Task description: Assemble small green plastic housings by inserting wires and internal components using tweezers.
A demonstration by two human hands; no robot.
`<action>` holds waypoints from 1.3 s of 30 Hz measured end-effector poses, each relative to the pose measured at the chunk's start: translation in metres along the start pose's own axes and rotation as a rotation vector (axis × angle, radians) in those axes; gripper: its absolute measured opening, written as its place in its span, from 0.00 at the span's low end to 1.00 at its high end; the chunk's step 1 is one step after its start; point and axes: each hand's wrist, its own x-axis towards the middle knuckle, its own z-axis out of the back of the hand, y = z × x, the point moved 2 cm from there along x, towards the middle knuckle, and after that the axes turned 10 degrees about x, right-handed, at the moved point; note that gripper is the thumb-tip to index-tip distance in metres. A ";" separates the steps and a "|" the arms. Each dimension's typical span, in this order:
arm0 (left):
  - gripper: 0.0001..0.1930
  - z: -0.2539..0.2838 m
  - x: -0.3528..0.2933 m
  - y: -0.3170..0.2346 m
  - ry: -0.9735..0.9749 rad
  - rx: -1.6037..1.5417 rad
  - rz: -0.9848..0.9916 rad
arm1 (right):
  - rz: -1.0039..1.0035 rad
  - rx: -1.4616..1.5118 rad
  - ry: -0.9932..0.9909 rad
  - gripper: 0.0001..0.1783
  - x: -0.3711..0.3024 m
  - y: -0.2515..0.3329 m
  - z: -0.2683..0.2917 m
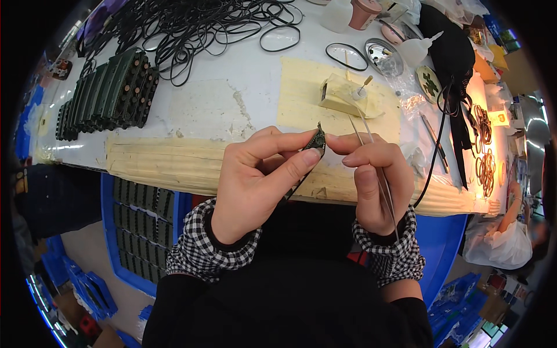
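Between the thumb and fingers of my left hand (249, 177) is a thin, dark green strip-like part (317, 140), tilted over the table's near edge. It looks like a small circuit board, but my fingers cover much of it. My right hand (380, 180) has a pair of metal tweezers (391, 210) in its grip, tips pointing up and away from me. Its index fingertip is at the strip's right side; whether it touches cannot be made out. Beyond the hands, a small bottle (358, 93) sits in a yellowish block (339, 98) with a stick poking up.
Stacked dark green parts (110, 93) stand at the left. Tangled black rubber-like loops (191, 29) cover the far left. A pen-like tool (435, 142), a round metal dish (383, 53) and a black cable (436, 165) lie right. Below the table is a blue tray (108, 232) of green parts.
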 end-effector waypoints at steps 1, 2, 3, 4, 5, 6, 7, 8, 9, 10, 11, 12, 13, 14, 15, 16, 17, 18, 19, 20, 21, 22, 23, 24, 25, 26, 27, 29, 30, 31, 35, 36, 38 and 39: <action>0.12 0.000 0.000 -0.001 0.002 -0.003 -0.002 | -0.027 0.048 -0.020 0.05 -0.001 -0.001 0.001; 0.12 0.000 0.000 -0.001 0.002 0.009 -0.016 | -0.054 0.045 -0.012 0.07 -0.001 0.000 0.002; 0.12 0.002 0.000 0.000 0.003 0.021 -0.029 | -0.062 0.043 -0.037 0.07 -0.001 0.000 0.002; 0.12 0.003 0.001 0.001 0.003 0.034 -0.042 | -0.070 0.040 -0.062 0.07 -0.001 -0.001 0.002; 0.12 0.003 0.000 0.000 -0.010 0.054 -0.055 | -0.080 0.037 -0.086 0.08 -0.001 -0.001 0.002; 0.12 0.004 0.000 -0.001 -0.024 0.075 -0.068 | -0.057 0.028 -0.088 0.08 -0.001 -0.001 0.002; 0.12 0.004 0.000 -0.002 -0.039 0.096 -0.081 | -0.035 0.020 -0.090 0.08 0.000 -0.001 0.003; 0.12 0.005 0.000 -0.002 -0.055 0.105 -0.093 | -0.013 0.013 -0.092 0.08 0.001 -0.001 0.003; 0.12 0.005 0.000 -0.002 -0.072 0.115 -0.104 | 0.006 0.003 -0.072 0.08 0.002 0.000 0.003; 0.12 0.005 0.000 -0.002 -0.089 0.125 -0.116 | 0.026 -0.006 -0.051 0.09 0.003 0.001 0.002; 0.12 0.005 0.000 -0.002 -0.093 0.129 -0.117 | 0.029 -0.012 -0.044 0.09 0.003 0.001 0.002; 0.13 0.005 0.000 -0.002 -0.098 0.133 -0.119 | 0.034 -0.017 -0.037 0.09 0.003 0.001 0.001; 0.13 0.005 0.000 -0.002 -0.102 0.137 -0.121 | 0.021 -0.015 -0.040 0.09 0.002 0.001 -0.002; 0.13 0.005 -0.001 -0.002 -0.104 0.134 -0.116 | 0.016 -0.017 -0.037 0.09 0.003 0.001 -0.004; 0.13 0.004 -0.002 -0.003 -0.105 0.130 -0.111 | 0.009 -0.020 -0.033 0.09 0.003 0.001 -0.007; 0.13 0.004 -0.002 -0.003 -0.106 0.126 -0.106 | 0.010 -0.028 -0.023 0.09 0.004 0.001 -0.008; 0.13 0.004 -0.002 -0.003 -0.107 0.132 -0.116 | 0.009 -0.042 -0.011 0.09 0.004 0.002 -0.009; 0.13 0.005 -0.002 -0.001 -0.108 0.137 -0.126 | 0.008 -0.056 0.000 0.09 0.004 0.003 -0.010; 0.13 0.005 -0.003 0.000 -0.109 0.142 -0.136 | 0.008 -0.071 0.011 0.08 0.004 0.004 -0.011; 0.13 0.005 -0.002 -0.001 -0.107 0.144 -0.120 | 0.017 -0.108 0.030 0.08 0.007 0.006 -0.010; 0.13 0.006 -0.002 -0.001 -0.106 0.145 -0.103 | 0.027 -0.145 0.049 0.08 0.009 0.007 -0.009; 0.12 0.006 -0.002 -0.002 -0.104 0.146 -0.086 | 0.017 -0.126 0.042 0.07 0.011 0.007 -0.009; 0.12 0.006 -0.002 -0.002 -0.109 0.136 -0.082 | -0.002 -0.104 0.035 0.07 0.010 0.007 -0.010; 0.12 0.006 0.000 -0.001 -0.113 0.127 -0.078 | -0.005 -0.098 0.030 0.06 0.009 0.006 -0.010; 0.12 0.005 0.001 -0.001 -0.118 0.117 -0.073 | -0.003 -0.094 0.025 0.06 0.009 0.005 -0.010; 0.12 0.005 0.001 -0.001 -0.121 0.130 -0.098 | 0.013 -0.105 0.020 0.06 0.010 0.005 -0.010; 0.12 0.004 0.002 -0.002 -0.123 0.143 -0.122 | 0.031 -0.147 0.029 0.06 0.011 0.007 -0.010; 0.12 0.004 0.002 0.001 -0.135 0.146 -0.149 | 0.075 -0.227 0.048 0.06 0.015 0.010 -0.012; 0.12 0.004 0.002 0.004 -0.146 0.137 -0.153 | 0.092 -0.292 0.075 0.06 0.015 0.012 -0.014; 0.12 0.004 0.001 0.007 -0.157 0.128 -0.156 | 0.110 -0.358 0.102 0.06 0.014 0.013 -0.017; 0.11 0.006 0.004 0.003 -0.106 0.087 -0.101 | 0.123 -0.255 0.059 0.06 0.015 0.007 -0.013; 0.11 0.007 0.005 0.002 -0.097 0.092 -0.100 | 0.101 -0.221 0.044 0.06 0.016 0.006 -0.012; 0.11 0.008 0.007 0.000 -0.076 0.103 -0.089 | 0.066 -0.153 0.012 0.05 0.017 0.004 -0.011; 0.11 0.008 0.007 -0.001 -0.073 0.096 -0.117 | 0.054 -0.134 -0.001 0.05 0.017 0.004 -0.009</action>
